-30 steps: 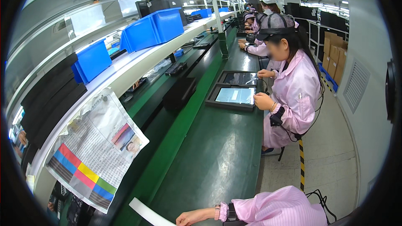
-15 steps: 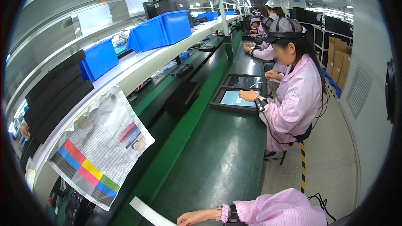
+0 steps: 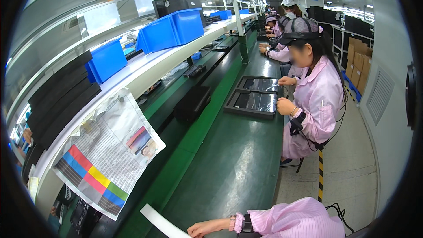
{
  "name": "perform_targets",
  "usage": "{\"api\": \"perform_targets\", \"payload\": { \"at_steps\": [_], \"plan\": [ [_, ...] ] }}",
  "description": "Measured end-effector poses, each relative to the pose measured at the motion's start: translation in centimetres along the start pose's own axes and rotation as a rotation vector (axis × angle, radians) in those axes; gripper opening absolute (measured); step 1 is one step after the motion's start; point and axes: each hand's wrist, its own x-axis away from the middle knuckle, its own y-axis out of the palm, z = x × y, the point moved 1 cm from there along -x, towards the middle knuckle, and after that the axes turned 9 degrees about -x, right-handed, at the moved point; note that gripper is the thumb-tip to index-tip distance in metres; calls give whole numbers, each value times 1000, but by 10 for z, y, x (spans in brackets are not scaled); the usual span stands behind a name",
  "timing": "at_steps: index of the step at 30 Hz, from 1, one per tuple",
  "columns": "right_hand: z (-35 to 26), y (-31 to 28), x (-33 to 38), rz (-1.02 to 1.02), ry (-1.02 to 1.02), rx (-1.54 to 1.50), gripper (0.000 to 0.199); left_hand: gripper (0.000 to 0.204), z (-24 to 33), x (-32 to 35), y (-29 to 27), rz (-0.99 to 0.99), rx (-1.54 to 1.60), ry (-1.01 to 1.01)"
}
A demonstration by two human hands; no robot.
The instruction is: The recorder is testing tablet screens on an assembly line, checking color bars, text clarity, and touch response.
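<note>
My right hand [image 3: 206,228] reaches in from the lower right in a pink striped sleeve, over the green bench. Its fingers look curled and closed, but the lower edge of the picture cuts them off, so what they grip is hidden. Right beside the fingertips, a white curved strip [image 3: 161,221] runs up and to the left; I cannot tell whether the hand touches it. A dark band with a small box [image 3: 247,223] sits around my wrist. My left hand is out of view.
A co-worker [image 3: 315,92] in pink sits farther along the bench [image 3: 216,167], both hands at two dark-screened devices [image 3: 253,111] in black frames. A black block [image 3: 192,103] lies left of them. Blue bins [image 3: 171,31] stand on the shelf; a printed sheet [image 3: 108,158] hangs from it.
The co-worker's nearer hand has drawn back from over the near device to its right edge. That device's screen has gone from pale and lit to dark. My right hand has barely moved.
</note>
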Motion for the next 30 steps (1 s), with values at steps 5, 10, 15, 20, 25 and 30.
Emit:
{"api": "perform_targets", "payload": {
  "at_steps": [5, 10, 15, 20, 25, 30],
  "plan": [
    [-7, 7, 1, 10, 41, 78, 18, 43, -5, -2, -3, -10, -17, 28],
    [-9, 10, 1, 21, 49, 121, 19, 42, 0, 2, 2, 20, -8, 28],
    [-4, 3, -4, 19, 37, 141, 21, 44, 5, 2, 0, -43, -54, 3],
    [-7, 9, -1, 33, 59, 152, 22, 45, 6, 6, 1, -5, -34, -37],
    [-7, 8, -2, 54, 52, 157, 19, 45, 14, 9, 8, 36, -39, -29],
    [-6, 5, -6, 77, 51, 182, 18, 42, 4, 1, 0, -3, -54, -13]
  ]
}}
